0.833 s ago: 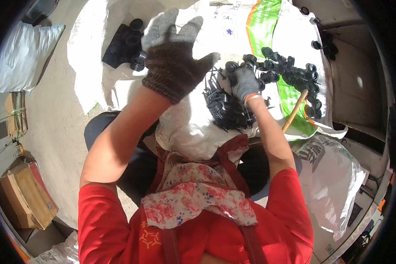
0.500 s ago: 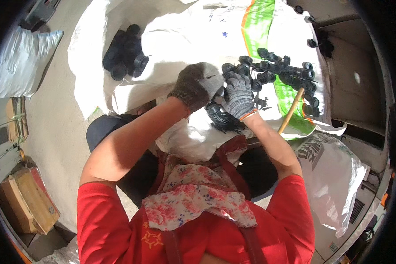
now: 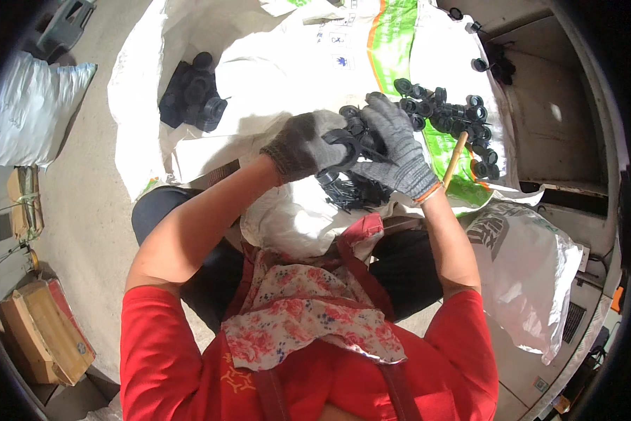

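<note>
Both my hands wear grey knitted gloves over the white woven sack. My left hand (image 3: pixel 307 146) is closed on a black plastic cap with a ring-like end (image 3: pixel 345 146), held near the middle. My right hand (image 3: pixel 398 151) lies just to its right, fingers stretched forward and thumb apart, pointing toward the held piece. Under and between the hands sits a pile of thin black plastic pieces (image 3: pixel 357 193). More round black caps (image 3: pixel 462 119) are scattered to the right of my right hand, and some are partly hidden by its fingers.
A heap of black caps (image 3: pixel 192 95) lies at the left of the white sack (image 3: pixel 273 77). A wooden stick (image 3: pixel 455 160) leans at the right. Beside me are a filled plastic bag (image 3: pixel 519 274), a cardboard box (image 3: pixel 52 326) and a white sack (image 3: pixel 31 109).
My right hand has drawn apart from my left, its fingers now more stretched. A black cap with a ring-like end now shows plainly in my left hand. The view has shifted slightly.
</note>
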`<state>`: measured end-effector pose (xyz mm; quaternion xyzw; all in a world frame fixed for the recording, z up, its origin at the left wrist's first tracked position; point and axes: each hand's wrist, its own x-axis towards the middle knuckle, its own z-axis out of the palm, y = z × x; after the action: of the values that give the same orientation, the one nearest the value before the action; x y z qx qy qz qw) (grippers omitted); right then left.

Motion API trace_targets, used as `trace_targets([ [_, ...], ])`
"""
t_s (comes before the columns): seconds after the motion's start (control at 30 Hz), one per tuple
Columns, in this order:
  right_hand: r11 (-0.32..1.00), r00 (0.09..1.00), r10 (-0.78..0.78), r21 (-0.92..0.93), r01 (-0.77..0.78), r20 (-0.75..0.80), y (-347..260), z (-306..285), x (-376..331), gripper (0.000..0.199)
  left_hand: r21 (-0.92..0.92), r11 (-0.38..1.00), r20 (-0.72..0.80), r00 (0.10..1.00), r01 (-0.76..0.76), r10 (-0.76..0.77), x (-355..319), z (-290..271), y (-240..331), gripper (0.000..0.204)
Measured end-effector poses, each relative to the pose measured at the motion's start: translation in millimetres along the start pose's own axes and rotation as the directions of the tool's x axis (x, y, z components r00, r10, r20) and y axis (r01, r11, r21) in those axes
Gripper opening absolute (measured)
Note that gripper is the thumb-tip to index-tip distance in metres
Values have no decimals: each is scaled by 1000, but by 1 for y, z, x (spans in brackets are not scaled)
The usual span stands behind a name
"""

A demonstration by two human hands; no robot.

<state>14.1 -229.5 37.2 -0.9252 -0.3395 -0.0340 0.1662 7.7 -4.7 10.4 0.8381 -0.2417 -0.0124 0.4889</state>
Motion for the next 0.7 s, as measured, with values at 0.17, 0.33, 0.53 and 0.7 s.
trace_targets([
  [0.17, 990, 991, -135, -39, 135, 6, -10, 5, -2, 59, -579, 725, 281, 926, 374, -254, 6, -7, -8, 41],
  [0.33, 958, 989, -150, -248, 141, -17, -26, -1, 8, 64, -689, 364, 587, 777, 627, -227, -4, -7, 13, 42],
  [0.53, 930, 878, 368, -94, -356, 307, -29, -13, 25, 36, 144, 978, 58, 988, -153, 146, 4, -19, 19, 25],
  [0.7, 535, 857, 515, 780, -323, 2, -21, -10, 22, 31, -599, 763, 123, 970, 242, -210, 11, -30, 16, 53],
])
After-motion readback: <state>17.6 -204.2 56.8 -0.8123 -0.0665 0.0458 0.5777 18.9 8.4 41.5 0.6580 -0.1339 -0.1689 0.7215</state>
